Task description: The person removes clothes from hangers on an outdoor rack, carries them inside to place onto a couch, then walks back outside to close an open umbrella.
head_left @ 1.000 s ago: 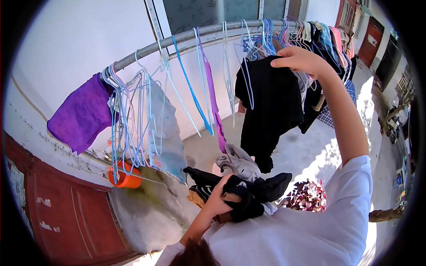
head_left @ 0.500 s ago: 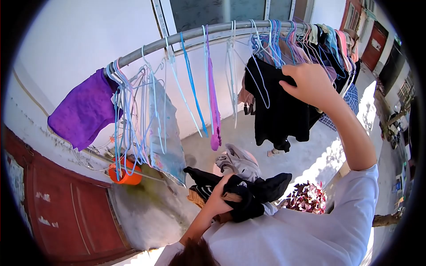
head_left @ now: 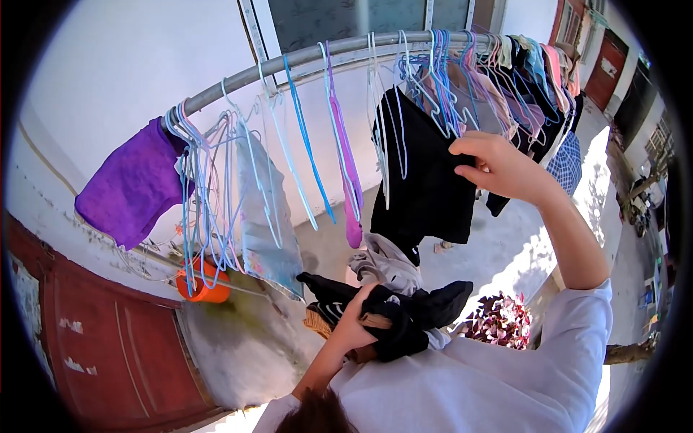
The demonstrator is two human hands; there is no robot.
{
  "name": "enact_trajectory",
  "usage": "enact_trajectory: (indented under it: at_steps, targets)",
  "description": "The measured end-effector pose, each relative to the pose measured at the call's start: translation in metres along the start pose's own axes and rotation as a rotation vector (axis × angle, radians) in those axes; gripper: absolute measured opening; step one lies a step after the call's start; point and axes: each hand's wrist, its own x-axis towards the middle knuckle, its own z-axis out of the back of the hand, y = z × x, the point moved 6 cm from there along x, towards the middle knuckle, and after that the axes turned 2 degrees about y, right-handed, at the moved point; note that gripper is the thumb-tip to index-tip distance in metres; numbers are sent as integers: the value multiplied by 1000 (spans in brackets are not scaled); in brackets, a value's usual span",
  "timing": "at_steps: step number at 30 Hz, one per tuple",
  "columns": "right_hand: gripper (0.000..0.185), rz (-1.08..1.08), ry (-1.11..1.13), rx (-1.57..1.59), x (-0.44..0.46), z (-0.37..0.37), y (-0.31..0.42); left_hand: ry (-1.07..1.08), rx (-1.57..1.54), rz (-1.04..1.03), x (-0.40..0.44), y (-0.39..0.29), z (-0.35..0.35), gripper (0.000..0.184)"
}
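A black garment (head_left: 422, 177) hangs below the metal rail (head_left: 346, 45), its upper edge slanting down to the right. My right hand (head_left: 498, 162) pinches that garment at its upper right corner, thumb and fingers closed on the cloth. Low in the view, my left hand (head_left: 355, 325) is wrapped round a bundle of dark clothes (head_left: 404, 317) held near my body. Blue and purple hangers (head_left: 440, 86) hang just above and behind the black garment. Beyond the bundle lies a grey cloth (head_left: 386, 263).
On the left, a purple cloth (head_left: 133, 184), grouped hangers (head_left: 206, 195) and a pale sheet (head_left: 263, 209) hang from the rail. An orange bucket (head_left: 203, 283) stands beneath. More clothes (head_left: 552, 79) hang at the right. A reddish plant (head_left: 499, 321) grows below them.
The black garment first swung right, then back left, and now hangs spread with a slanted top edge. My right hand is lower than a second ago. My left hand kept its hold on the bundle.
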Motion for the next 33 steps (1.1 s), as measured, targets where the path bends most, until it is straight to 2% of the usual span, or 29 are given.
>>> enact_trajectory:
  at_steps: [1, 4, 5, 7, 8, 10, 13, 16, 19, 22, 26, 28, 29, 33]
  targets:
    - [28, 54, -38, 0, -3, -6, 0, 0, -2, -8, 0, 0, 0, 59]
    - [28, 26, -10, 13, -10, -15, -1, 127, 82, 27, -1, 14, 1, 86]
    - [25, -51, -14, 71, -14, -16, 1, 123, 89, 10, -2, 12, 2, 85]
    - [23, 70, -1, 42, -21, -36, 1, 111, 102, -30, -2, 1, 1, 84]
    - [21, 131, 7, 28, -27, -48, 3, 73, 92, -27, -2, -3, 1, 77]
    - [18, 82, -53, 41, -38, -67, 11, -2, 72, -19, -1, -10, 1, 64]
    - [16, 50, -142, 119, -42, -79, 5, 20, 22, -49, 0, -8, -1, 64]
    - [17, 21, -154, 190, -43, -91, -3, 39, -158, 16, -1, 8, -4, 64]
    - [19, 83, -100, 271, -50, -113, 6, 40, -125, -4, -2, 8, -9, 66]
    - [18, 90, -3, 319, -57, -138, 19, 65, 11, -38, 1, -6, -18, 84]
    - [17, 279, 18, 382, -68, -175, 33, 112, 15, 40, 9, -5, -28, 105]
    - [17, 209, -9, 399, -75, -177, 36, 163, 69, 64, 12, 1, -29, 112]
    - [16, 205, -6, 504, -77, -177, 34, 174, 47, 105, 14, 1, -32, 115]
    - [16, 170, -82, 626, -87, -173, 23, 233, 141, -13, 23, 3, -43, 104]
